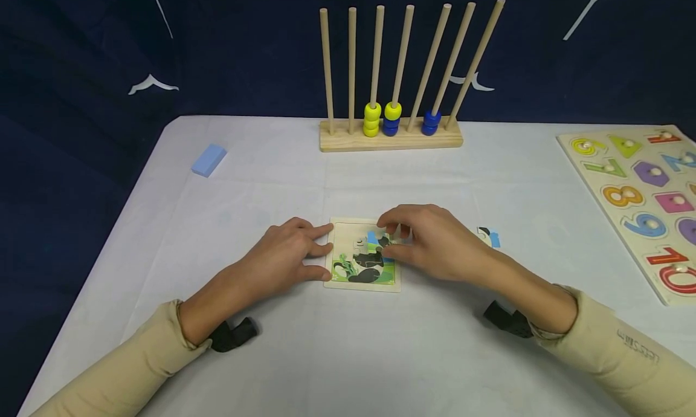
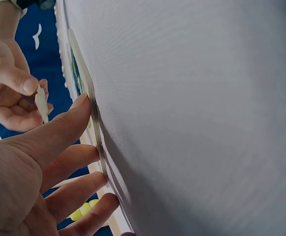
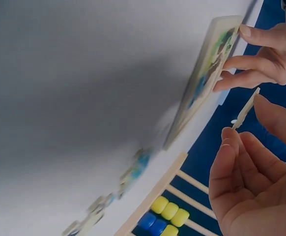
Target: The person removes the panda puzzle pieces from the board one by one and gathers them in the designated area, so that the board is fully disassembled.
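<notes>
A small wooden puzzle board (image 1: 363, 287) with a panda picture lies flat on the table, its lower part filled with pieces and pale bare wood showing at the upper left. My left hand (image 1: 288, 251) rests its spread fingertips along the board's left edge. Above the board's right side, my right hand (image 1: 440, 242) pinches a puzzle piece (image 3: 246, 109) between thumb and fingers. That piece (image 2: 41, 104) is seen edge-on and apart from the board in the left wrist view. Another puzzle piece (image 1: 493, 238) lies on the table, partly hidden behind the right hand.
A wooden bead counter (image 1: 391, 140) with upright pegs and yellow and blue beads stands at the back. To the far left is a light blue block (image 1: 209, 160). A number and shape board (image 1: 614, 214) lies at the right edge. Dark cloth (image 1: 244, 54) hangs behind the table.
</notes>
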`<state>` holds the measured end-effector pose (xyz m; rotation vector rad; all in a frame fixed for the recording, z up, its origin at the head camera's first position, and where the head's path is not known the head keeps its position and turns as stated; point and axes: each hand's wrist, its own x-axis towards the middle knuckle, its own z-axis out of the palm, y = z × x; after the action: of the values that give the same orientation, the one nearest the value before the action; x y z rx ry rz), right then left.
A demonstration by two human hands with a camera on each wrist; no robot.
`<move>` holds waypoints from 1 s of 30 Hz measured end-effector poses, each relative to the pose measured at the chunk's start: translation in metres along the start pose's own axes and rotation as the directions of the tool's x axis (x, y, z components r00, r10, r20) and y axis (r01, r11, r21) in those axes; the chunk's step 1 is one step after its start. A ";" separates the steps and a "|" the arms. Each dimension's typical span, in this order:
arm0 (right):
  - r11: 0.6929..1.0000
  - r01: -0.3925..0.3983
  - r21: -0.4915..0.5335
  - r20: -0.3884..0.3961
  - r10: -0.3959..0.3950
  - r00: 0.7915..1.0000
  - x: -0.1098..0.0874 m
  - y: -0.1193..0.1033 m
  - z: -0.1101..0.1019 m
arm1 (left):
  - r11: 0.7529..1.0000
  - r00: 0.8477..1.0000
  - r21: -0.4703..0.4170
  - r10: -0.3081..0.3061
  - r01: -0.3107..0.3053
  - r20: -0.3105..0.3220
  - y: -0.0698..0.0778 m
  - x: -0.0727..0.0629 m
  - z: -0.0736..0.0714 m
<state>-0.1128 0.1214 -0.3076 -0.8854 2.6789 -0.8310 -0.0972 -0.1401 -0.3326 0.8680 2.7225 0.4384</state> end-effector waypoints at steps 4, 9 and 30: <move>1.000 -0.005 0.002 -0.011 0.005 1.000 -0.009 0.007 -0.002 | 1.000 1.000 0.000 -0.003 0.003 0.000 0.000 0.000 0.000; 1.000 -0.010 0.011 -0.028 0.011 1.000 -0.019 0.014 -0.004 | 1.000 1.000 -0.008 -0.009 0.009 0.001 -0.001 -0.001 0.001; 0.995 -0.088 -0.054 -0.006 0.088 0.996 -0.049 0.039 -0.012 | 1.000 1.000 0.000 -0.019 0.019 0.011 0.001 0.000 0.001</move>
<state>-0.0969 0.1820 -0.3190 -0.7713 2.7330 -0.7445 -0.0966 -0.1393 -0.3328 0.8415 2.7186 0.4287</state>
